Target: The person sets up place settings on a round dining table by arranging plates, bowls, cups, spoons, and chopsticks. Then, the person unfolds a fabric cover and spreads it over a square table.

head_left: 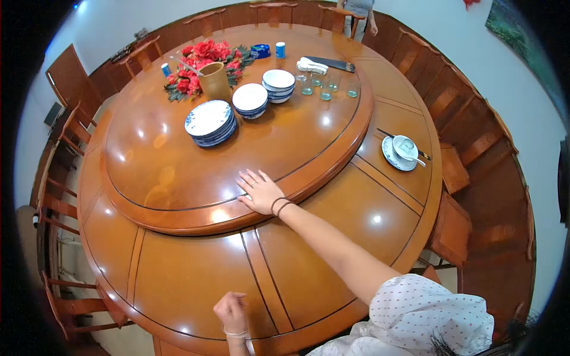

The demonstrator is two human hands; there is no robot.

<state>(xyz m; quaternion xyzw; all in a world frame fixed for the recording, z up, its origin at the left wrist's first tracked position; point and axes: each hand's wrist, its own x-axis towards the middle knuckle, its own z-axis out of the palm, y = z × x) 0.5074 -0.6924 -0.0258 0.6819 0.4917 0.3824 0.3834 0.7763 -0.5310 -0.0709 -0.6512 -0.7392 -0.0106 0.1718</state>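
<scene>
My right hand [260, 193] lies flat near the edge of the raised round turntable [178, 216], fingers spread, holding nothing. Low in the view, my left hand [231, 310] is curled above the outer table [190, 279]; whether anything is inside it I cannot make out. Beyond my right hand, a stack of blue-and-white plates [208, 118] stands on the turntable. Two stacks of bowls [250, 97] [278, 79] are behind it to the right. Several small glasses [326, 93] stand further right, near white spoons [312, 65] and dark chopsticks [332, 63].
Red flowers [196, 56] surround a tan pot [215, 82]. A place setting [399, 155] with bowl, plate, spoon and chopsticks lies on the outer table at right. Wooden chairs [451, 228] ring the table. Another person [359, 9] stands at the far side.
</scene>
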